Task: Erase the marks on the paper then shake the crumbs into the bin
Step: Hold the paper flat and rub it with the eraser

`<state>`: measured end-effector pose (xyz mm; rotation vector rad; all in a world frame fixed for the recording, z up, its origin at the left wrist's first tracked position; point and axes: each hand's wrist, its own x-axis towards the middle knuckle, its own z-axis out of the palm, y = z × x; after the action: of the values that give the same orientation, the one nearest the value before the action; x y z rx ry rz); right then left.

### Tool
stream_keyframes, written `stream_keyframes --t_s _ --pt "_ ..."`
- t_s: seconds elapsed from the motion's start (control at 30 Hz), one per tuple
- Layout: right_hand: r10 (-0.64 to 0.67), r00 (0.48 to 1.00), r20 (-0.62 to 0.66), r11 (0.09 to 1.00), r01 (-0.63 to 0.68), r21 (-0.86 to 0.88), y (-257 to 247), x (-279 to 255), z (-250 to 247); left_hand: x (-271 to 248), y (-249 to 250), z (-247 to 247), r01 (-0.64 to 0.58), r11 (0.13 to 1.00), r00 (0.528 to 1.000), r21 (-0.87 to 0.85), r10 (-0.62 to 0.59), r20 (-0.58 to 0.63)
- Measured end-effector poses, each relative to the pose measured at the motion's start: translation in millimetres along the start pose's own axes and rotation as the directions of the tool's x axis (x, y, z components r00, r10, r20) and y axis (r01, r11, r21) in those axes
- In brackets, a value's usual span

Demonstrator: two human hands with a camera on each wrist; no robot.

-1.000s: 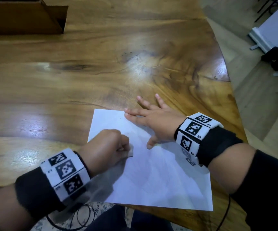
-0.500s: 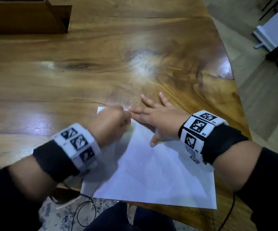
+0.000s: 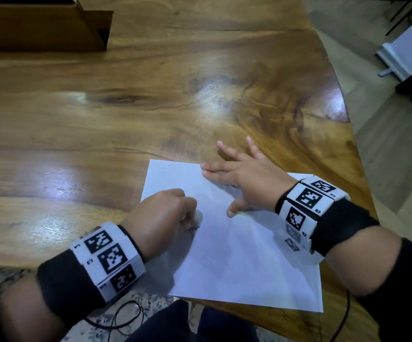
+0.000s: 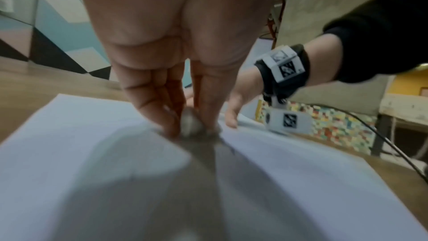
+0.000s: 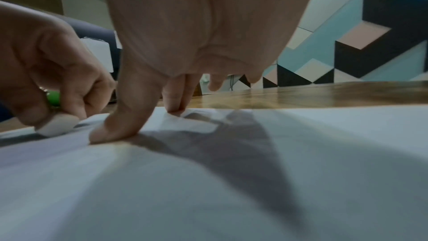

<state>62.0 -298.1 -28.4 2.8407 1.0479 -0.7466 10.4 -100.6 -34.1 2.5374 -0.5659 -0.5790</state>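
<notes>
A white sheet of paper (image 3: 237,250) lies on the wooden table (image 3: 101,134) near its front edge. My left hand (image 3: 165,211) pinches a small white eraser (image 3: 198,216) and holds its tip down on the sheet's left half. The eraser (image 5: 57,123) also shows in the right wrist view, and blurred as the eraser (image 4: 190,123) between finger and thumb in the left wrist view. My right hand (image 3: 239,178) lies flat with spread fingers on the paper's far right part, thumb (image 5: 111,127) pressing down. Any marks on the paper are too faint to make out.
A brown cardboard box (image 3: 41,28) stands at the far left of the table. The table's curved right edge (image 3: 348,114) drops to the floor. A black cable (image 3: 116,317) hangs below the front edge near my legs.
My left hand with the eraser went up to the paper's far edge beside the right fingers, then came back toward me to the sheet's left-middle. The right hand stayed pressed on the paper.
</notes>
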Motion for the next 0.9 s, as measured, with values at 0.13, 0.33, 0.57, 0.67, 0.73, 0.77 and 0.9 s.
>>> stream_keyframes --t_s 0.13,0.33,0.57,0.67,0.73,0.77,0.9 --pt "0.022 1.000 0.020 1.000 -0.022 0.008 -1.4 0.5 -0.1 33.2 3.5 -24.1 0.073 0.997 0.995 0.012 -0.072 -0.063" --pt "0.023 1.000 0.016 1.000 -0.024 0.016 -0.7 0.5 1.5 44.6 8.9 -17.1 0.113 0.991 0.974 -0.068 -0.124 -0.191" --pt "0.019 1.000 -0.002 0.998 -0.019 0.058 4.0 2.4 8.1 53.4 8.8 -21.1 0.075 0.996 0.988 -0.049 -0.081 -0.131" --pt "0.015 1.000 -0.009 0.998 -0.015 0.055 4.3 3.3 9.5 45.8 6.1 -14.9 0.014 1.000 0.991 0.009 -0.013 -0.131" --pt "0.014 1.000 -0.005 0.999 -0.013 0.037 4.1 2.2 8.0 20.8 8.0 -5.9 -0.108 0.993 0.993 0.051 0.106 0.048" --pt "0.014 1.000 0.003 1.000 -0.015 0.025 3.3 1.3 6.7 11.1 8.5 -5.7 -0.121 0.992 0.983 0.038 0.114 0.146" --pt "0.025 1.000 0.016 0.999 -0.025 0.022 1.2 0.6 4.3 34.7 3.5 -18.2 -0.055 0.996 0.998 0.066 0.052 0.035"
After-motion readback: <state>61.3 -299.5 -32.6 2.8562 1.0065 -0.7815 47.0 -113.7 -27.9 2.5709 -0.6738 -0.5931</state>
